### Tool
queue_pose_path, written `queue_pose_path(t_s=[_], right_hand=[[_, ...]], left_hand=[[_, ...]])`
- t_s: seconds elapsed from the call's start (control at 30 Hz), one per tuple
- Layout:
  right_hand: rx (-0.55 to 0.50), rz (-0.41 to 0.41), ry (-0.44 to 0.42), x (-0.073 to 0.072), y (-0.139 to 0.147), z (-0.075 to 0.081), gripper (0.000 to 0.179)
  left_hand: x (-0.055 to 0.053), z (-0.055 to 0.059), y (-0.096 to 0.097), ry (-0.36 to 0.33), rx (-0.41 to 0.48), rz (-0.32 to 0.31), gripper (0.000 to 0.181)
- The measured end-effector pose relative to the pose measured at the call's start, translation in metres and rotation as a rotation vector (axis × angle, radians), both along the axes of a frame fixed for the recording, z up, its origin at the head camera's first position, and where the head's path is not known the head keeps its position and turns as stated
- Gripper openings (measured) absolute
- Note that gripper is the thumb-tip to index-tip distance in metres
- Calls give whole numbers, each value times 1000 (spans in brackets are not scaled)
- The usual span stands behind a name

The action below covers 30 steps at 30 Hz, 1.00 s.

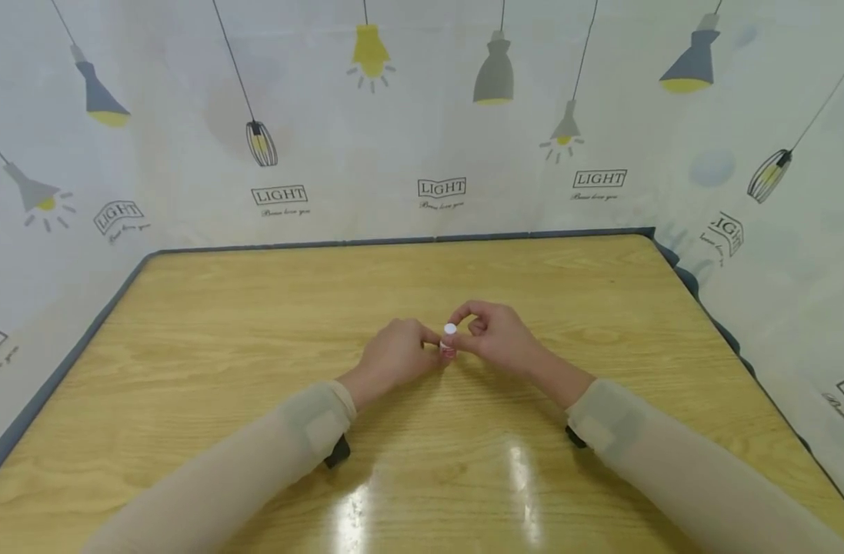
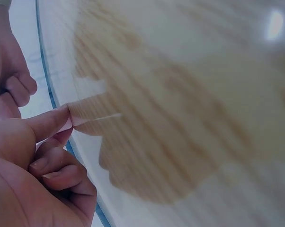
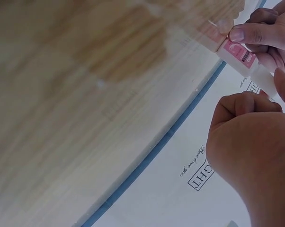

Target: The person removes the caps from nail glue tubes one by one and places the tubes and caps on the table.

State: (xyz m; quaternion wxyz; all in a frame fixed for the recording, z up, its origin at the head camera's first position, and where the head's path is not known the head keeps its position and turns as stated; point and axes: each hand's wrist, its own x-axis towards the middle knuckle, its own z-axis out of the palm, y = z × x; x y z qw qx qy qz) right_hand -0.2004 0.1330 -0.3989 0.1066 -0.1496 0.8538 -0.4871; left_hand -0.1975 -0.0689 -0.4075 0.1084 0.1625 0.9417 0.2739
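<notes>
Over on the left, a beige sleeve (image 1: 235, 462) runs down to the left hand (image 1: 396, 355), and look how low it works: thumb and forefinger clamped on the lower body of a small bottle (image 1: 448, 352), the other fingers folded in towards the palm. That low grip, I'd say, is there to steady the base and leave the top free.

Now the middle: the bottle stands upright on the glossy wood-grain table (image 1: 207, 331), directly between the hands, probably because both reach it easily there. It's a slim white thing with a pink label (image 3: 242, 53) bearing dark print too fine for me to read, and its foot meets its own reflection in the shiny top. Up on top sits the white cap (image 1: 450, 329), round and flat, on the bottle.

And to the right, here's the right hand (image 1: 502, 337)! Forefinger and thumb pinch at the cap from either side, the remaining fingers curled away, apparently to keep them clear of the left hand's hold. One hand low, one high: it looks like a grip made for turning or pulling.
</notes>
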Motion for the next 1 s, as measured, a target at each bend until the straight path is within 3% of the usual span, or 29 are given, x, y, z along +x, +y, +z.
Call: queue_pose_path(t_s=[1.0], right_hand=[[-3,78,66,0,1,0,28]], left_hand=[[0,3,1,-12,1,18,31]])
